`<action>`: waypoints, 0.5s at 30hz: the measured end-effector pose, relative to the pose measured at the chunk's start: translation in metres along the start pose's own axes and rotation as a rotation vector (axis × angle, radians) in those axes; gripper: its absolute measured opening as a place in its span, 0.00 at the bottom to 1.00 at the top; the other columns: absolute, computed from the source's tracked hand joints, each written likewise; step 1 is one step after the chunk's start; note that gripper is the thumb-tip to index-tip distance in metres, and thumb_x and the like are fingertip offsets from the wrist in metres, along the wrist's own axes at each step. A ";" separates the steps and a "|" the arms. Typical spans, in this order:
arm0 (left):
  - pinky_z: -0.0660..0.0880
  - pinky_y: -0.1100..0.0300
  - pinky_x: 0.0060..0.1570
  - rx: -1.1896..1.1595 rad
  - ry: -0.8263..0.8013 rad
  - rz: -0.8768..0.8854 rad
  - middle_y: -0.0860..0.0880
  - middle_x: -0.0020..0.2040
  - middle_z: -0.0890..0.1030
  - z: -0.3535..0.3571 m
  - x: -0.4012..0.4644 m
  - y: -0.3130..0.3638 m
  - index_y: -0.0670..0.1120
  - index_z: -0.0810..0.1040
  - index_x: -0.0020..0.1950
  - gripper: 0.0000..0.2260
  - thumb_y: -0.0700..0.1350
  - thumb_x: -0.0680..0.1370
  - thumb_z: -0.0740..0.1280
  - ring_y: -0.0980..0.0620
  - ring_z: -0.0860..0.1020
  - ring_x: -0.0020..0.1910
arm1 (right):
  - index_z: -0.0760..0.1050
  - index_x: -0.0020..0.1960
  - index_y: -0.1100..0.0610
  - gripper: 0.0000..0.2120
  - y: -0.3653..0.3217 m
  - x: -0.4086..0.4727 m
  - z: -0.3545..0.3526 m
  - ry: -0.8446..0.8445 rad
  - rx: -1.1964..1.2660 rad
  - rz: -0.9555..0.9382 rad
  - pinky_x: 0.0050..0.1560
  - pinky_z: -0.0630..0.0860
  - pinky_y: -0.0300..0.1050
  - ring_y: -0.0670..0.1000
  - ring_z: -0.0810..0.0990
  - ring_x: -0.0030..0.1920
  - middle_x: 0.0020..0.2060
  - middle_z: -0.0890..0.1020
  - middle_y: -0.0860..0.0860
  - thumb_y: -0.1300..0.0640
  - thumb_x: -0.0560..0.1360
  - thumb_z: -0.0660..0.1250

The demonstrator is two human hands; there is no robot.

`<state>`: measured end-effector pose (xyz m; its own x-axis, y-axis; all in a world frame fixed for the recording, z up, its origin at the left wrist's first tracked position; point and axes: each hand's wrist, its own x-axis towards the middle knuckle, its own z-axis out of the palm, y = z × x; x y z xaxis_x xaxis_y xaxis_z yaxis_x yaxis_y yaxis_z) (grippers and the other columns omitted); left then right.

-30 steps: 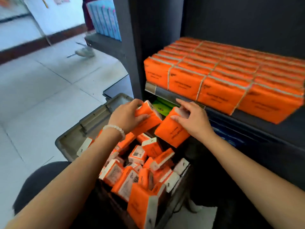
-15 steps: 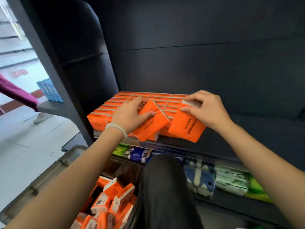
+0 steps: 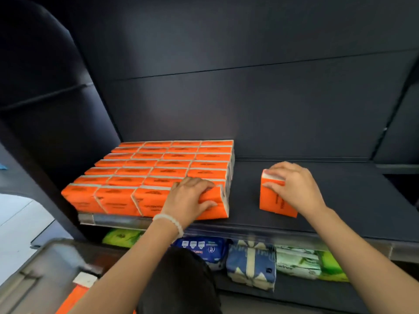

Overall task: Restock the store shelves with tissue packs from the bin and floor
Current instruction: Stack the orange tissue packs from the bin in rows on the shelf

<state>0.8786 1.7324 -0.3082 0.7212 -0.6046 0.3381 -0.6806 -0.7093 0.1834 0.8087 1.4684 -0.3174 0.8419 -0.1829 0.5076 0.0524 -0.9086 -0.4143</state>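
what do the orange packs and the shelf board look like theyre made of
Orange packs: probably thin glossy plastic film round soft tissue; the one the left hand grips looks soft-cornered, with pale layers at its end. The right hand holds another pack. Shelf board: dark, matte, smooth, possibly painted metal or laminate; its front strip shines like metal.

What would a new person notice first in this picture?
First, the block of orange tissue packs filling the left part of the dark shelf. The left hand grips the pack at the block's front right corner, while the right hand holds a single orange pack standing apart to the right.
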 end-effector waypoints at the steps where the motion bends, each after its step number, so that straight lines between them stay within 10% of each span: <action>1: 0.68 0.51 0.59 0.024 -0.006 0.013 0.52 0.58 0.78 0.003 -0.002 -0.001 0.52 0.77 0.61 0.20 0.55 0.71 0.72 0.48 0.73 0.61 | 0.83 0.51 0.55 0.14 0.000 0.003 0.001 0.010 -0.012 -0.010 0.55 0.73 0.56 0.56 0.79 0.51 0.50 0.82 0.49 0.54 0.66 0.76; 15: 0.71 0.46 0.59 0.002 -0.031 0.052 0.50 0.56 0.76 0.011 -0.010 -0.013 0.51 0.77 0.62 0.21 0.53 0.70 0.73 0.47 0.74 0.59 | 0.68 0.66 0.58 0.35 0.016 -0.025 0.004 0.246 0.354 0.352 0.60 0.67 0.39 0.46 0.71 0.58 0.61 0.71 0.51 0.60 0.63 0.79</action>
<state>0.8817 1.7434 -0.3242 0.6889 -0.6512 0.3182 -0.7167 -0.6776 0.1649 0.7909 1.4597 -0.3401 0.6933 -0.5732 0.4368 0.0036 -0.6034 -0.7975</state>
